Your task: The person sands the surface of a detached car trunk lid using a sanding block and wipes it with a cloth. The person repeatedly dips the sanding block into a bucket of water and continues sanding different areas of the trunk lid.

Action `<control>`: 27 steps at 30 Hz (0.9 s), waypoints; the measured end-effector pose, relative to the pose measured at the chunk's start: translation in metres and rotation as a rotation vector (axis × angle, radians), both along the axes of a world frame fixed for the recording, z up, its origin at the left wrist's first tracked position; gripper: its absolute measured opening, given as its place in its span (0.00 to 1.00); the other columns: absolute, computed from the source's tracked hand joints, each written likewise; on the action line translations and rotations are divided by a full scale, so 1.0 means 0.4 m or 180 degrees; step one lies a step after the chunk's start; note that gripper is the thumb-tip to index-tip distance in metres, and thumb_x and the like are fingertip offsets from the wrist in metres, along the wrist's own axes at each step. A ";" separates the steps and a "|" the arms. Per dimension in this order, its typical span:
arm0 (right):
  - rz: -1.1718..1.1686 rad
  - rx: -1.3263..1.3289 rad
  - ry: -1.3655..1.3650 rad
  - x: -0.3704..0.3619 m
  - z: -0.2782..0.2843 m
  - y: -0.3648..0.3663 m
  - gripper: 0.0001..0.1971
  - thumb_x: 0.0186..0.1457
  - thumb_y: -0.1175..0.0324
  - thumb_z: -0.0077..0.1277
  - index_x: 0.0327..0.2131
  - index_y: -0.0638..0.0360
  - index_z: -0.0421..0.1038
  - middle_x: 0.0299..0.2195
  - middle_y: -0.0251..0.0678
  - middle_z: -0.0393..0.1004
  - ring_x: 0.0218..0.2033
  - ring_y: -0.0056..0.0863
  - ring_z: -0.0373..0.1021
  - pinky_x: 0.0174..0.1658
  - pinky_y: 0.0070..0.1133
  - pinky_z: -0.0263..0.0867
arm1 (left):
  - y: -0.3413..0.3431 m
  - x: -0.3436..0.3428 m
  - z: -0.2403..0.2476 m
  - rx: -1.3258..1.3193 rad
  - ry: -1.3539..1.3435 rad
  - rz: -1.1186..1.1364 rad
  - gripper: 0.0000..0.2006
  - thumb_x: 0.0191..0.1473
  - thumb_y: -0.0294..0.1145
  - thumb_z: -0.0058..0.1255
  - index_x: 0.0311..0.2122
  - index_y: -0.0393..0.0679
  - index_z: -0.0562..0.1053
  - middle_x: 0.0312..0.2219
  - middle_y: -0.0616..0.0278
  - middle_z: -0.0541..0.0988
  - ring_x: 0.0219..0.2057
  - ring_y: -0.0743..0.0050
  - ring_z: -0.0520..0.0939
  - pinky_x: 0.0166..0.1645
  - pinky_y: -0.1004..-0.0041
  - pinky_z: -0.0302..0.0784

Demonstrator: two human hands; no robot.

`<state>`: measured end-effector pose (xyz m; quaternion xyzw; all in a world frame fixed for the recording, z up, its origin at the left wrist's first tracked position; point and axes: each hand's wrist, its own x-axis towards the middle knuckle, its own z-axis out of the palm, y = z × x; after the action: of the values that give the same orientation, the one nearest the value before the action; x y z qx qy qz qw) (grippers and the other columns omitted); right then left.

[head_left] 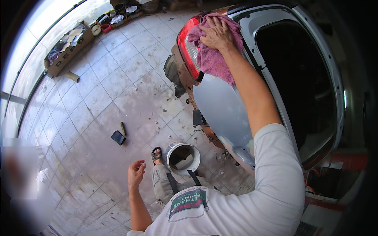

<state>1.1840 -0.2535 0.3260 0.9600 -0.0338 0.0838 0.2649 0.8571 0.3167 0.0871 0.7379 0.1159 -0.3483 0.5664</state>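
Right hand [216, 33] lies flat on a pink cloth [214, 65], fingers spread, pressing rather than clenching it; the cloth sits at the rear corner of a car, draped partly over the red and clear tail light [185, 45] and hanging down onto the grey body panel [220, 104]; the dark rear window [295, 78] stands to the right of the outstretched arm. Left hand [136, 173] hangs free over the tiled floor [118, 94], released, its fingers loosely bent; a white bucket [193, 165] stands near it, just beside a sandalled foot [156, 155]; a dark block [118, 137] and a short stick [123, 128] lie close together farther out; a cardboard box [65, 67] rests by the wall.
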 end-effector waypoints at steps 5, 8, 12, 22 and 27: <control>0.0525 -0.0021 0.0418 -0.142 -0.046 0.042 0.32 0.61 0.48 0.51 0.69 0.38 0.70 0.75 0.37 0.60 0.76 0.41 0.53 0.77 0.45 0.43 | 0.007 -0.022 -0.030 0.0070 -0.0061 -0.0001 0.12 0.67 0.30 0.60 0.50 0.34 0.82 0.30 0.64 0.84 0.28 0.80 0.81 0.34 0.74 0.80; 0.0234 0.0031 -0.0374 -0.301 -0.061 0.078 0.39 0.63 0.45 0.52 0.73 0.54 0.62 0.74 0.37 0.61 0.76 0.40 0.53 0.76 0.42 0.45 | -0.020 -0.026 -0.033 0.0178 -0.0240 -0.0255 0.13 0.67 0.31 0.59 0.51 0.34 0.81 0.30 0.64 0.84 0.28 0.79 0.81 0.35 0.74 0.80; -0.0453 -0.0016 -0.0739 -0.518 -0.027 0.094 0.38 0.68 0.45 0.48 0.73 0.58 0.61 0.74 0.39 0.62 0.76 0.37 0.53 0.76 0.38 0.44 | -0.073 -0.012 0.016 0.0332 -0.0402 -0.0551 0.15 0.68 0.36 0.59 0.52 0.35 0.81 0.31 0.64 0.84 0.30 0.79 0.82 0.36 0.74 0.81; -0.0681 0.0871 -0.0678 -1.372 0.019 0.006 0.42 0.59 0.44 0.55 0.72 0.53 0.64 0.72 0.36 0.64 0.74 0.34 0.56 0.75 0.38 0.50 | -0.338 -0.123 0.091 0.0282 -0.0778 -0.1510 0.15 0.68 0.36 0.59 0.52 0.37 0.81 0.33 0.63 0.85 0.32 0.78 0.83 0.36 0.75 0.81; -0.0806 0.0866 -0.1462 -1.779 -0.034 -0.094 0.42 0.52 0.43 0.64 0.68 0.48 0.70 0.67 0.34 0.69 0.69 0.36 0.62 0.74 0.40 0.54 | -0.515 -0.298 0.150 0.0345 -0.0938 -0.2006 0.15 0.69 0.37 0.58 0.51 0.36 0.82 0.31 0.61 0.85 0.30 0.77 0.84 0.34 0.74 0.81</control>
<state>0.4725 -0.2913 0.3123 0.9307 -0.2234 0.2599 0.1275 0.7380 0.1108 0.1473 0.8087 -0.1822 -0.3891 0.4016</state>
